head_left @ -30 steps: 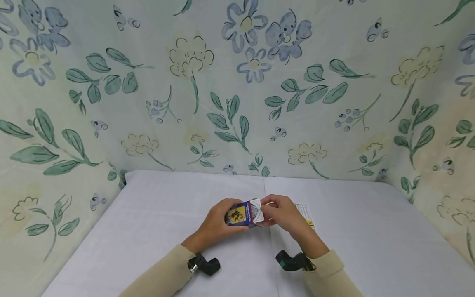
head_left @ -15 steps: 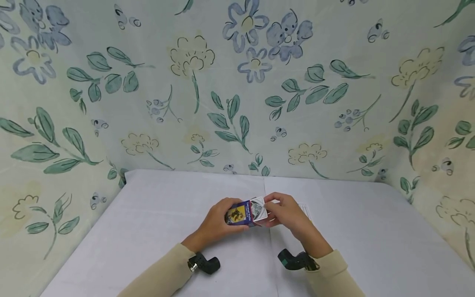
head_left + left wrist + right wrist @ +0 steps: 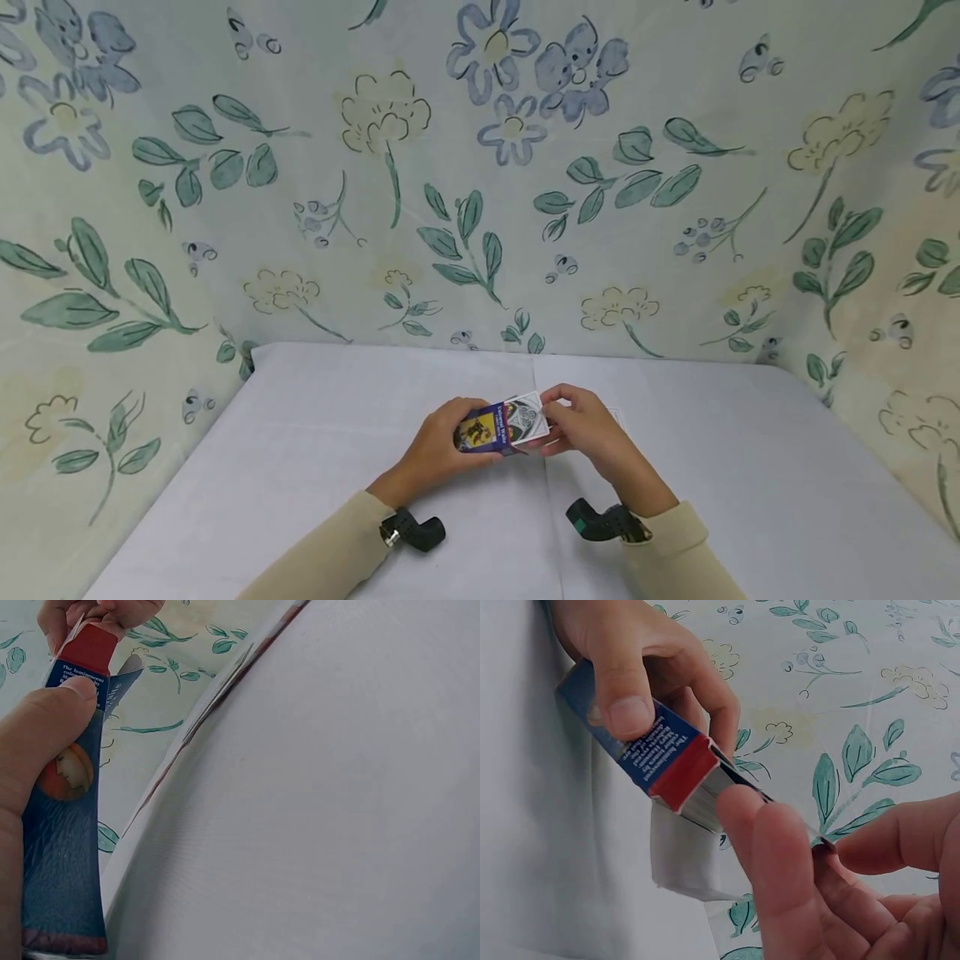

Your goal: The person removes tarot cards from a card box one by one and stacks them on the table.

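My left hand (image 3: 438,446) grips a blue tarot card box (image 3: 480,430) with a yellow picture on its front, held above the table. In the right wrist view the box's end is open, showing a red inner edge and a stack of cards (image 3: 709,795) inside, with a pale flap hanging below. A white card with a grey pattern (image 3: 527,417) sticks well out of that end. My right hand (image 3: 585,425) pinches the card's outer edge between thumb and finger. In the left wrist view my thumb (image 3: 52,731) lies along the box's blue side.
The table is covered with a white cloth (image 3: 300,467), and a floral curtain (image 3: 480,250) hangs behind and at both sides. A pale printed sheet (image 3: 617,414) lies behind my right hand, mostly hidden. Both wrists wear black camera mounts (image 3: 423,535).
My right hand has moved a little right and away, drawing the card further out of the box. The left hand and box have stayed nearly still.
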Demonstrator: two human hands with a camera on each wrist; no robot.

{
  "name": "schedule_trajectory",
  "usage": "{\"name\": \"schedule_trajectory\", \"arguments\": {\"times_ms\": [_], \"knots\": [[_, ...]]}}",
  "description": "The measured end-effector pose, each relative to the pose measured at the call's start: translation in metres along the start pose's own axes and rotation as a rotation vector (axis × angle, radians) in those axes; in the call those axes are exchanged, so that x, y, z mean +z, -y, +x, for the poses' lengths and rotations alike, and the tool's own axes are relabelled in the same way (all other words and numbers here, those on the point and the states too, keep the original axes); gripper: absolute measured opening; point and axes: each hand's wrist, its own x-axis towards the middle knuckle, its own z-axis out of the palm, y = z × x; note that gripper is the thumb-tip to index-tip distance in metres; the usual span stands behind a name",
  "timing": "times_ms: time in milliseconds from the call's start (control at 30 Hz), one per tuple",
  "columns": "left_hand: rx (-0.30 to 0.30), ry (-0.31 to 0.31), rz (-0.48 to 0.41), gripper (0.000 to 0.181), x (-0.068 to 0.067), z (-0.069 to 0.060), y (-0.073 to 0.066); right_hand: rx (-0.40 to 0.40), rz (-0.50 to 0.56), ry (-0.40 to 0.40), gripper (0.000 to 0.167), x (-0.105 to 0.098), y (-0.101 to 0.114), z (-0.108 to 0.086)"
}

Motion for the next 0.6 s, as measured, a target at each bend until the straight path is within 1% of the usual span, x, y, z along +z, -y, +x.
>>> {"name": "schedule_trajectory", "arguments": {"times_ms": [167, 367, 467, 600], "knots": [[0.007, -0.001, 0.0, 0.076, -0.0006, 0.0, 0.0008, 0.023, 0.026, 0.011, 0.022, -0.0012, 0.0004, 0.0008], [-0.015, 0.003, 0.0, 0.076, -0.0003, -0.0006, 0.001, 0.023, 0.034, 0.028, 0.025, -0.0014, 0.0027, -0.0013], [-0.028, 0.014, -0.002, 0.076, 0.0001, -0.0018, 0.0006, 0.024, 0.024, 0.025, 0.029, -0.0014, 0.0026, -0.0023], [-0.029, 0.014, -0.01, 0.074, -0.0005, -0.0011, -0.0004, 0.016, 0.008, 0.03, 0.038, -0.0014, 0.0017, -0.0014]]}}
